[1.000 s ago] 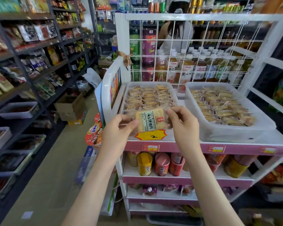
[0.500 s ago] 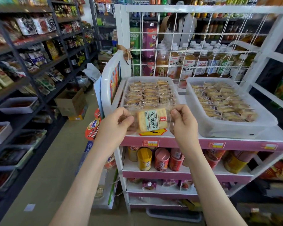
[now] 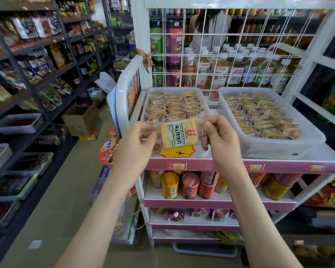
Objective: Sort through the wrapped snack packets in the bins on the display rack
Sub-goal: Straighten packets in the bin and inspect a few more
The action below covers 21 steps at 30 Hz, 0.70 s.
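I hold one clear-wrapped snack packet (image 3: 178, 134), a tan square biscuit with a pale green label, above the front edge of the left bin (image 3: 143, 111). My left hand (image 3: 137, 140) pinches the packet's left wrapper end and my right hand (image 3: 219, 138) pinches its right end. The left bin is a translucent white tub full of similar wrapped packets in rows. A second tub, the right bin (image 3: 278, 144), holds several more packets in a looser heap. Both stand on the top shelf of a pink and white display rack (image 3: 278, 167).
A yellow price tag (image 3: 179, 152) marked 2 sits at the left bin's front. Cans fill the shelf (image 3: 182, 185) below. A white wire grid (image 3: 230, 45) backs the rack, with drink bottles and a person behind. Dark shelving (image 3: 27, 74) lines the aisle on the left; a cardboard box (image 3: 81, 120) sits on the floor.
Both hands have lifted the packet slightly and pulled its wrapper ends apart, stretching it level. The view has shifted a little downward.
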Each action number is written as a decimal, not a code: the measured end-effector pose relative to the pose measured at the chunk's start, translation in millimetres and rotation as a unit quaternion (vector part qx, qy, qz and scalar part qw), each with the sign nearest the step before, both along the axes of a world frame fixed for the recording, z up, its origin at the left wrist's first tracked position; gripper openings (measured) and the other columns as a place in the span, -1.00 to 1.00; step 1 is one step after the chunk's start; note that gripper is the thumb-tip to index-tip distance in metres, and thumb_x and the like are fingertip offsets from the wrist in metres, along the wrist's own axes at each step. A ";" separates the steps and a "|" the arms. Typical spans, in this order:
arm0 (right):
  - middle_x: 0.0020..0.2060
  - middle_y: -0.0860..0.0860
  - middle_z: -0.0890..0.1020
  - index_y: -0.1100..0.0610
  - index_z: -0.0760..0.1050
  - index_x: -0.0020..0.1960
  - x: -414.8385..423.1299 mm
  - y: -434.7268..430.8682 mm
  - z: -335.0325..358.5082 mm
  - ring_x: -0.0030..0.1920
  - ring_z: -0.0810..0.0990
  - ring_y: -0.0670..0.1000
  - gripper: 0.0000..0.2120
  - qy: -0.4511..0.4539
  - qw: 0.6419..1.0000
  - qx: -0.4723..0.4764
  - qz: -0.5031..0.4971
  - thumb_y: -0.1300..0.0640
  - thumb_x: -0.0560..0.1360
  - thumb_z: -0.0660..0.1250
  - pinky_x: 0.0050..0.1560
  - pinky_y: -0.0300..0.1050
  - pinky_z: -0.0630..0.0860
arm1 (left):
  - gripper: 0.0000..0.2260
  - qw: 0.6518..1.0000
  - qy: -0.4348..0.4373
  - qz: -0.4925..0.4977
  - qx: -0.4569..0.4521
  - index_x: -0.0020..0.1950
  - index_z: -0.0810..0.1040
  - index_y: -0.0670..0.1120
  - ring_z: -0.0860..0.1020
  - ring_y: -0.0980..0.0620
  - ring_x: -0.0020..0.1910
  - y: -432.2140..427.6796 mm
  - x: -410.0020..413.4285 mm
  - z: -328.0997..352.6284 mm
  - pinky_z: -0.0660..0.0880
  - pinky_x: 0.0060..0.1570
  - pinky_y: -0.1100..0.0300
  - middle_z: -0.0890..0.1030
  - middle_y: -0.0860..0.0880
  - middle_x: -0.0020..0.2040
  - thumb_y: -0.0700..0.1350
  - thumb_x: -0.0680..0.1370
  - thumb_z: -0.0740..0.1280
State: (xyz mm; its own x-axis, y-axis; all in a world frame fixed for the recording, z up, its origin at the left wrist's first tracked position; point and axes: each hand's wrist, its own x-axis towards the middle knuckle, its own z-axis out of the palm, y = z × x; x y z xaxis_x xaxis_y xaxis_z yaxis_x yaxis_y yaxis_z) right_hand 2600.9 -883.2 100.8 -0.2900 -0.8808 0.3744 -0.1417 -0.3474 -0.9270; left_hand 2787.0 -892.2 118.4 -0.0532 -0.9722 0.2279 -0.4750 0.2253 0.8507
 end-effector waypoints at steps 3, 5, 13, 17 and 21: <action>-0.46 -0.11 0.44 0.05 0.41 -0.15 7.6 5.9 14.1 -0.45 0.36 -0.07 -0.77 0.049 0.998 -0.042 -0.002 0.29 0.62 0.14 -0.39 -0.13 0.35 | -0.64 0.998 0.029 -0.059 0.012 0.36 0.35 0.12 0.48 0.37 0.02 11.0 -14.9 3.9 0.42 -0.02 0.42 0.49 0.24 0.11 0.14 0.58 0.21; -0.43 -0.14 0.46 0.03 0.42 -0.15 18.2 10.4 20.0 -0.43 0.39 -0.12 -0.76 0.080 0.994 -0.063 0.024 0.30 0.61 0.16 -0.36 -0.18 0.37 | -0.51 0.985 0.102 -0.130 0.050 0.35 0.34 0.20 0.48 0.39 0.09 15.3 -25.7 5.1 0.42 0.10 0.34 0.49 0.32 0.11 0.30 0.45 0.24; -0.36 -0.03 0.54 0.12 0.48 -0.05 27.7 12.6 23.5 -0.38 0.50 0.00 -0.82 -0.050 0.985 -0.083 0.141 0.32 0.59 0.16 -0.38 -0.21 0.47 | -0.51 0.880 0.409 -0.192 0.148 0.32 0.45 -0.15 0.64 -0.05 0.03 7.7 -33.0 -6.9 0.58 0.11 -0.06 0.66 -0.09 0.03 0.01 0.44 0.35; -0.23 -0.08 0.53 0.00 0.47 0.03 12.2 5.3 18.4 -0.29 0.49 -0.15 -0.82 -0.039 0.998 -0.043 -0.002 0.27 0.57 0.27 -0.28 -0.29 0.43 | -0.59 0.839 0.483 -0.184 0.170 0.30 0.48 -0.13 0.63 -0.12 0.11 2.7 -25.4 -7.4 0.60 0.06 0.04 0.65 -0.16 0.15 -0.03 0.48 0.29; -0.26 -0.04 0.59 0.12 0.54 0.06 7.9 3.5 12.4 -0.31 0.53 -0.13 -0.88 -0.028 0.996 0.040 0.070 0.24 0.57 0.27 -0.28 -0.20 0.47 | -0.64 0.853 0.462 -0.181 0.163 0.23 0.53 -0.10 0.61 0.02 0.10 -1.0 -22.2 -8.9 0.55 0.09 0.17 0.67 -0.07 0.11 -0.01 0.47 0.29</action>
State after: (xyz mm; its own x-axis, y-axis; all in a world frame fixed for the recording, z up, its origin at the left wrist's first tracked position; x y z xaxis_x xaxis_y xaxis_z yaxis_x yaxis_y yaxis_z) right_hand 2608.8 -879.7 113.2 -0.1796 -0.9406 0.2881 -0.0444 -0.2848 -0.9576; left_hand 2764.7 -893.3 109.5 -0.3067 -0.9502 0.0561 0.4819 -0.1042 0.8700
